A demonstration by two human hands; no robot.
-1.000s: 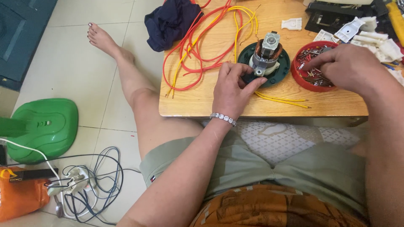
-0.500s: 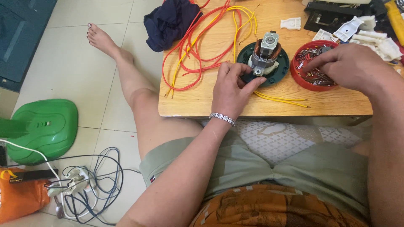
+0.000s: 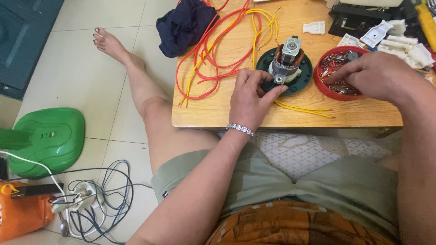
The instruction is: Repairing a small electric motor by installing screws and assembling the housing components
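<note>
A small electric motor with copper windings stands on a dark green round plate on the low wooden table. My left hand, with a beaded bracelet at the wrist, grips the near edge of that plate and a small dark part by the motor's base. My right hand reaches into a red round lid full of small screws and metal bits, fingertips pinched among them; whether it holds one I cannot tell.
Red and yellow wires loop across the table's left half, and a dark blue cloth hangs over its corner. White and black plastic parts lie at the back right. On the floor sit a green fan base, tangled cables and an orange bag.
My hands stay almost where they were. The right hand's fingers have shifted slightly inside the red lid.
</note>
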